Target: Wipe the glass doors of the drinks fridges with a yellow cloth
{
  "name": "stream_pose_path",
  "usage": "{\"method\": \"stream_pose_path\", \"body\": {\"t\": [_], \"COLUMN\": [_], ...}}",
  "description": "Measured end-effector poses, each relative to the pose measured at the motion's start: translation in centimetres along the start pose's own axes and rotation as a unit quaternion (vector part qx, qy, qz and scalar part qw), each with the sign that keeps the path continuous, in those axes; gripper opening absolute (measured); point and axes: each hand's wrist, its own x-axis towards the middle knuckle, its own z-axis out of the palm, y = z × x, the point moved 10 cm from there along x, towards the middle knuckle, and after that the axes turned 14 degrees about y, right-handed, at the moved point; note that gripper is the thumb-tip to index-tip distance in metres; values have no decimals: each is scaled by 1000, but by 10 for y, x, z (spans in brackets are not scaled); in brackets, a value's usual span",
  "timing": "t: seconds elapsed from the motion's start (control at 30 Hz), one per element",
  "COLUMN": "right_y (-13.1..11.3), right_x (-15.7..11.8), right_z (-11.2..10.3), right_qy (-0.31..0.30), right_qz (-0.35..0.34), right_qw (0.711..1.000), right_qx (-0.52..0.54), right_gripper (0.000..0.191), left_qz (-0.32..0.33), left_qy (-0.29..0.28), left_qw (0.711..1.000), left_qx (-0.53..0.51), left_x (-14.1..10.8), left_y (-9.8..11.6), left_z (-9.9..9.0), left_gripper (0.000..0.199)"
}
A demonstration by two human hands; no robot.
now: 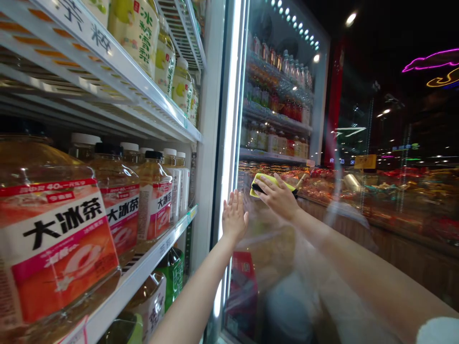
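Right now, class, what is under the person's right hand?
Under the right hand is a yellow-and-black pad, seemingly held against the glass door. Part of its edge shows past the hand; the rest is covered, as is the glass behind the pad.

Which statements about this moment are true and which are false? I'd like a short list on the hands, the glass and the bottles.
1. The right hand holds a yellow-and-black pad at the glass door. True.
2. The left hand is wrapped around a bottle. False: the left hand holds nothing and is open beside the bright light strip.
3. Bottles with orange, white and pink labels stand at the left of the picture. True.
4. Every bottle cap in view is black. False: there are white caps too.
5. On the shelf above, some bottles have green lettering. True.
6. Both hands wear gloves. False: both are bare.
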Motion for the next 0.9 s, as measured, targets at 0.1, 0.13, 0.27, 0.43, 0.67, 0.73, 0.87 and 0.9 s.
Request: {"method": "stream_pose_path", "body": {"t": [0.1, 0.13, 0.27, 0.43, 0.67, 0.73, 0.87, 0.9], "right_y": [1, -4, -36, -37, -54, -62, -48, -44], "right_x": [22, 26, 23, 27, 32, 21, 29, 36], "right_z": [16, 23, 41, 46, 60, 60, 64, 67], "right_qy": [-6, -11, -32, -26, -34, -44, -50, -47], "right_qz": [27, 27, -32, -45, -41, -76, -53, -37], "right_qw": [1000, 1000, 997, 996, 996, 992, 994, 996], "right_qx": [-6, 1, 57, 69, 75, 93, 81, 72], "right_gripper": [31, 32, 32, 30, 28, 26, 26, 27], "left_qz": [-14, -19, -35, -39, -51, -51, -47, -47], "left_qy": [2, 4, 16, 15, 3, 2, 0, 0], "left_qw": [1000, 1000, 999, 999, 999, 999, 999, 999], "left_qx": [-3, -3, -1, 2, 18, 17, 19, 22], "left_x": [2, 2, -4, -15, -24, -30, -39, -40], "left_y": [-7, -10, -18, -29, -31, -30, -30, -30], "left_z": [2, 2, 3, 1, 5, 6, 5, 5], "left_gripper": [76, 77, 80, 78, 77, 79, 79, 79]}}
